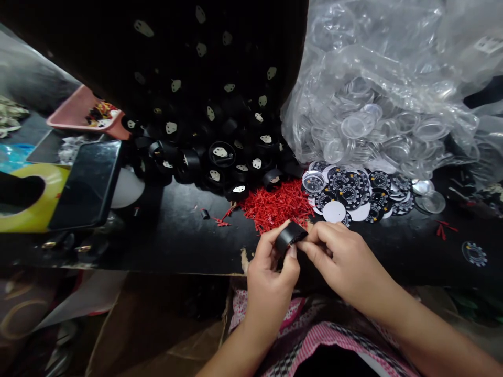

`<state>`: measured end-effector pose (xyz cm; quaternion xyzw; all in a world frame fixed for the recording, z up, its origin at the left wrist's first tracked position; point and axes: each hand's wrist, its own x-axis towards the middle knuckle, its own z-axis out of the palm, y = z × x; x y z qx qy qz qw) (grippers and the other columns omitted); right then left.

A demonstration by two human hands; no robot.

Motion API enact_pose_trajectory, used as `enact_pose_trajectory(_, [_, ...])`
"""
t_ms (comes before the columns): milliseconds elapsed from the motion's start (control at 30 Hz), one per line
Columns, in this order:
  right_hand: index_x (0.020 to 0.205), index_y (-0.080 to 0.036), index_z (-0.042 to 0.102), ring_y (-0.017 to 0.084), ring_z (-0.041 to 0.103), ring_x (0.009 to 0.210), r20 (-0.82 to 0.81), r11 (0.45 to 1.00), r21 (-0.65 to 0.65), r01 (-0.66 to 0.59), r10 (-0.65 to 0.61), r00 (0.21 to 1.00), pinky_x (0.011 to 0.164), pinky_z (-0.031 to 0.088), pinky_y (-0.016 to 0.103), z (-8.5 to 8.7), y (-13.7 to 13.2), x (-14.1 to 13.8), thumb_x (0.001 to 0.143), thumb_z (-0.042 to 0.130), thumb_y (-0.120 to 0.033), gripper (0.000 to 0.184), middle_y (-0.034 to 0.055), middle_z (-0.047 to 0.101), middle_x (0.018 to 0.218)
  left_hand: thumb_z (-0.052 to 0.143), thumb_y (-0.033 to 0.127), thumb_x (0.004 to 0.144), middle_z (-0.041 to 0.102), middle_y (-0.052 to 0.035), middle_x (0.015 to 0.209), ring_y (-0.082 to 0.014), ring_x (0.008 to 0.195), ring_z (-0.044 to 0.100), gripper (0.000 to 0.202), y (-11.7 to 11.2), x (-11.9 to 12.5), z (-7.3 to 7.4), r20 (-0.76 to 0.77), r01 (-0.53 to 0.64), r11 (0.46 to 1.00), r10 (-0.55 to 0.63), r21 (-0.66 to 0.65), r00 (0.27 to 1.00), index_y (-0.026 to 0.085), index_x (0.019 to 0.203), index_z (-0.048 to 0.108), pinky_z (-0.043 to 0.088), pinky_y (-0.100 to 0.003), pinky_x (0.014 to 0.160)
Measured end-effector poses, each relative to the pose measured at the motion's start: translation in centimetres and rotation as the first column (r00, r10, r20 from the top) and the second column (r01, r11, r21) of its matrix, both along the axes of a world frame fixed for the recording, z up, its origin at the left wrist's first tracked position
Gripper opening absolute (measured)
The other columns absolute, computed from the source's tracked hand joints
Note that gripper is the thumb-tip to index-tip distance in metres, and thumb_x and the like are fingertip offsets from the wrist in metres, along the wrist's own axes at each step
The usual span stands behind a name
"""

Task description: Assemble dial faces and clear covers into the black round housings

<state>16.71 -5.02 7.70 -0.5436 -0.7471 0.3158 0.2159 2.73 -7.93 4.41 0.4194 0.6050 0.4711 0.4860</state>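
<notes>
My left hand (270, 272) and my right hand (340, 256) meet near the front edge of a black table (176, 235), both pinched on one small black round casing (290, 235). The left thumb and fingers wrap its lower side; the right fingers press on its right side. Just behind the hands lies a heap of tiny red pointers (277, 205). To the right of it are printed dial discs (353, 195), black and white. A big pile of black round casings (212, 152) fills the back middle.
A clear plastic bag of transparent round covers (377, 104) sits at the back right. A dark phone (88, 184) lies at left on a yellow object (31, 209), with a pink tray (84, 112) behind. A cardboard box (157, 330) is below the table edge.
</notes>
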Motion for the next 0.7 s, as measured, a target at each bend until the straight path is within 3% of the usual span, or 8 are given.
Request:
enact_pose_trajectory(67, [0.066,-0.020,0.049,0.013,0.050,0.061,-0.020,1.000,-0.017,-0.001,0.001,1.000,0.062,0.035,0.027,0.1,0.3,0.2,0.089,0.062,-0.014,0.027,-0.0039,0.054,0.063,0.064,0.023,0.086,0.076,-0.0008,0.106,-0.0171,0.100,0.071,0.024,0.3,-0.1,0.1,0.097,0.019,0.998,-0.014,-0.053,0.995,0.023,0.109,0.067,0.055,-0.030,0.093])
enact_pose_trajectory(133, [0.063,-0.019,0.048,0.012,0.049,0.059,-0.047,1.000,0.007,-0.024,0.024,0.999,0.061,0.035,0.027,0.3,0.6,0.5,0.088,0.062,-0.015,0.030,-0.0046,0.051,0.060,0.064,0.027,0.087,0.075,-0.0027,0.112,-0.0197,0.108,0.069,0.027,0.7,-0.2,0.1,0.287,0.083,0.987,-0.040,-0.140,0.957,0.023,0.113,0.067,0.054,-0.032,0.096])
enact_pose_trajectory(267, [0.084,-0.016,0.064,0.016,0.056,0.073,-0.007,0.973,0.198,-0.119,0.123,0.992,0.073,0.039,0.031,0.3,1.2,0.9,0.094,0.056,-0.016,0.013,0.0015,0.063,0.077,0.067,0.028,0.086,0.070,-0.0043,0.127,-0.0233,0.122,0.063,0.038,1.0,-0.7,0.1,0.567,0.189,0.946,-0.008,-0.262,0.824,0.025,0.124,0.063,0.050,-0.037,0.105])
enact_pose_trajectory(367, [0.091,-0.013,0.066,0.020,0.057,0.078,0.169,0.923,0.319,-0.214,0.166,0.971,0.076,0.038,0.035,-0.2,1.6,0.6,0.095,0.051,-0.015,0.015,0.0060,0.065,0.083,0.068,0.025,0.086,0.066,-0.0028,0.134,-0.0225,0.130,0.057,0.042,0.9,-1.0,-0.1,0.583,0.193,0.946,-0.005,-0.261,0.812,0.027,0.128,0.062,0.043,-0.038,0.112])
enact_pose_trajectory(467, [0.083,-0.013,0.064,0.021,0.054,0.074,0.285,0.877,0.397,-0.270,0.162,0.945,0.074,0.036,0.036,-0.8,1.8,0.1,0.094,0.049,-0.014,0.019,0.0060,0.062,0.078,0.068,0.032,0.087,0.063,-0.0009,0.140,-0.0221,0.137,0.050,0.040,0.7,-0.9,-0.3,0.553,0.172,0.945,0.012,-0.279,0.833,0.031,0.127,0.064,0.035,-0.039,0.118])
enact_pose_trajectory(533, [0.077,-0.014,0.062,0.019,0.051,0.070,0.299,0.858,0.438,-0.269,0.143,0.944,0.072,0.035,0.035,-1.0,1.8,-0.2,0.093,0.047,-0.012,0.022,0.0046,0.059,0.073,0.069,0.038,0.086,0.064,-0.0012,0.139,-0.0241,0.136,0.051,0.036,0.5,-0.4,-0.3,0.557,0.120,0.934,0.095,-0.337,0.825,0.031,0.122,0.068,0.037,-0.040,0.116])
enact_pose_trajectory(633, [0.074,-0.016,0.059,0.017,0.050,0.066,0.248,0.895,0.398,-0.202,0.107,0.963,0.070,0.036,0.033,-0.7,1.5,-0.6,0.089,0.050,-0.010,0.018,0.0023,0.058,0.071,0.070,0.046,0.083,0.067,-0.0057,0.134,-0.0286,0.131,0.056,0.038,0.2,0.7,-0.1,0.607,0.040,0.907,0.247,-0.419,0.756,0.027,0.116,0.072,0.045,-0.043,0.110])
enact_pose_trajectory(700, [0.075,-0.017,0.058,0.017,0.051,0.067,0.243,0.944,0.301,-0.138,0.064,0.968,0.070,0.036,0.032,-0.3,1.4,-0.9,0.087,0.054,-0.010,0.015,0.0015,0.060,0.072,0.070,0.047,0.083,0.066,-0.0073,0.135,-0.0294,0.130,0.057,0.042,0.1,1.2,-0.4,0.627,0.020,0.914,0.262,-0.405,0.734,0.025,0.119,0.070,0.046,-0.044,0.109])
